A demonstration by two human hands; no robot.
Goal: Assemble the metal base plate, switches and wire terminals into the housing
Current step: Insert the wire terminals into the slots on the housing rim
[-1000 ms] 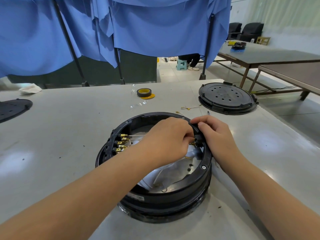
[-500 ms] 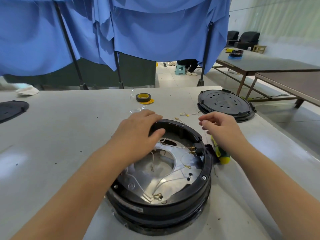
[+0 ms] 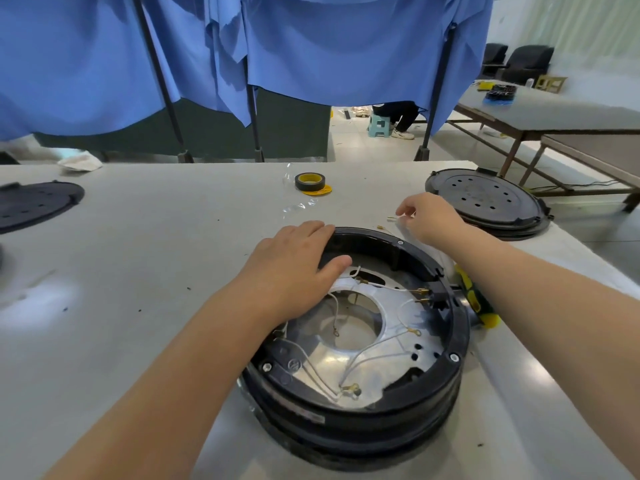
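Housing [image 3: 363, 407]: round black ring, sits flat on the grey tabletop [image 3: 145, 271], near centre. Metal base plate [image 3: 349, 368] lies inside it, shiny, with a round opening in the middle. White wires [image 3: 377, 355] run loose across the plate; brass ring terminals [image 3: 351, 389] gathered at the near side, one more [image 3: 414, 331] lying right of the opening. Brass spade terminals [image 3: 420, 295] plugged into a black switch block [image 3: 437, 299] on the inner right wall of the housing.

Left hand [image 3: 294, 268]: palm down on the far-left rim of the housing, fingers over the outside, thumb hooked just inside the ring. Grip loosely wrapped on the rim, steadying it.

Right hand [image 3: 429, 218]: off the housing, on the tabletop just beyond its far-right rim. Thumb and forefinger pinched together at a loose wire terminal [image 3: 393, 218]; grip closed to a fine pinch. A second loose terminal [image 3: 381, 227] lies just near of it on the tabletop.

Other items: yellow-and-green screwdriver handle [image 3: 479, 306] just beside the housing's right side, partly under the right forearm. Black perforated cover [image 3: 485, 202] far right. Roll of black tape [image 3: 310, 181] with yellow core, far centre. Another black disc [image 3: 34, 204] at the left edge. Blue cloth [image 3: 277, 46] hangs behind the tabletop.
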